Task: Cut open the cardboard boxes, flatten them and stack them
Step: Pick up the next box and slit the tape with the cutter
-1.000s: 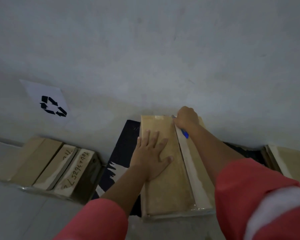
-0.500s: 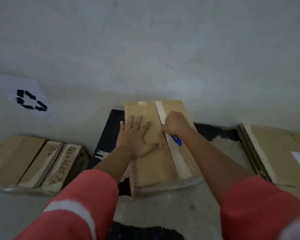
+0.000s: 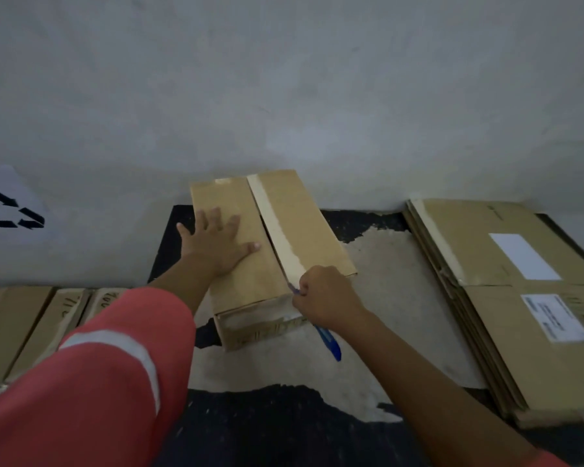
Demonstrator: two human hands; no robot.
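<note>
1. On my feed the floor [image 3: 378,298] around the cardboard box [image 3: 300,227] is rough, pale concrete. A black coating [image 3: 284,426] has flaked away from it in ragged edges.
2. The cardboard box stands on that bare patch with its far end against the wall [image 3: 284,96], which is matte grey-white plaster, faintly mottled.
3. To the left of the box, a white sheet printed with black recycling arrows [image 3: 7,210] is on the wall.
4. The box is long, narrow and plain brown. A pale tape strip [image 3: 277,230] runs the length of its top seam, with a dark slit along the strip's left edge.
5. The left hand [image 3: 216,244] lies flat on the box's left flap, fingers straight and spread, pressing down. Its coral sleeve [image 3: 91,382] carries a pale band.
6. The right hand [image 3: 321,298] sits at the near end of the seam, fingers curled tight round a blue cutter [image 3: 329,343]. The handle sticks out toward me, and I cannot make out the blade itself.
7. To the right of the box, well apart, a stack of flattened boxes [image 3: 469,264] lies on the floor with its layered edges showing. There are two white labels [image 3: 523,256] on the top sheet.
8. To the left of the box and nearer me, closed boxes [image 3: 31,328] sit side by side, with handwriting on their pale tape.
</note>
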